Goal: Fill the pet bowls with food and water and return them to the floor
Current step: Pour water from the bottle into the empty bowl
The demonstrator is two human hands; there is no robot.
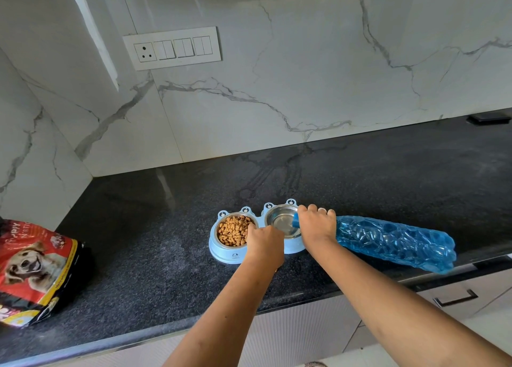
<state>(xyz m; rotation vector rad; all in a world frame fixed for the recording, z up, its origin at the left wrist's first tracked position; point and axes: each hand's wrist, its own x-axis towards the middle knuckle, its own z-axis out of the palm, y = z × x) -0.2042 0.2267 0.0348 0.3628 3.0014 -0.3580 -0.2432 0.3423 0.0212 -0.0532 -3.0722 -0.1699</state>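
Water step underway. Left hand [264,240] pinches the blue double feeder's [221,248] rim, steadying it. Right hand [315,224] grips the blue bottle [393,240] by its neck, mouth over the steel bowl [279,219] just beyond; kibble bowl [232,229] already full. Next: tip further without splashing.

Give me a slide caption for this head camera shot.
Right hand tips a blue bottle over the steel bowl; left hand steadies the feeder beside the kibble.
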